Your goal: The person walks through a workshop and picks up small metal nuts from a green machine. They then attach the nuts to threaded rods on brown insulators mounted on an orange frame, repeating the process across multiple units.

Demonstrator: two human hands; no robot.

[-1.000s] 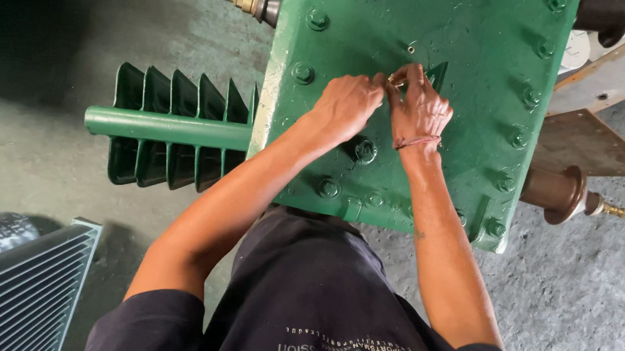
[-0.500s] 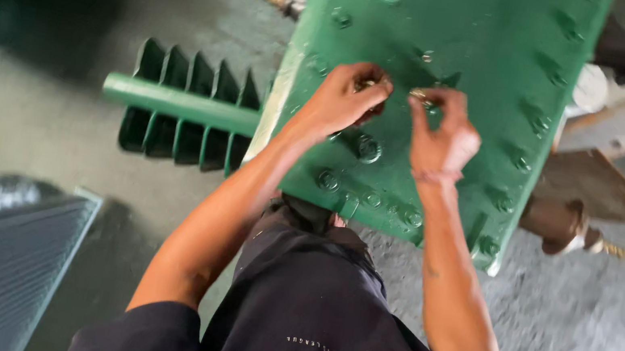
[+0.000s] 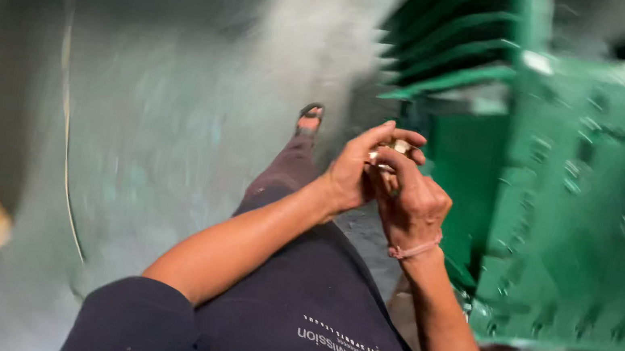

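Both hands are meeting in front of the body, left of the green tank (image 3: 591, 223). The left hand (image 3: 353, 175) and right hand (image 3: 410, 204) are pinching small metal hardware (image 3: 391, 149) at their fingertips.

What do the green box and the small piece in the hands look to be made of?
Green box: likely painted metal, given the even green coat, rows of bolt heads and thin ribbed fins, though the picture is blurred. Small piece, pinched between left hand and right hand: pale with a glint, possibly metal; too small and blurred to be sure.
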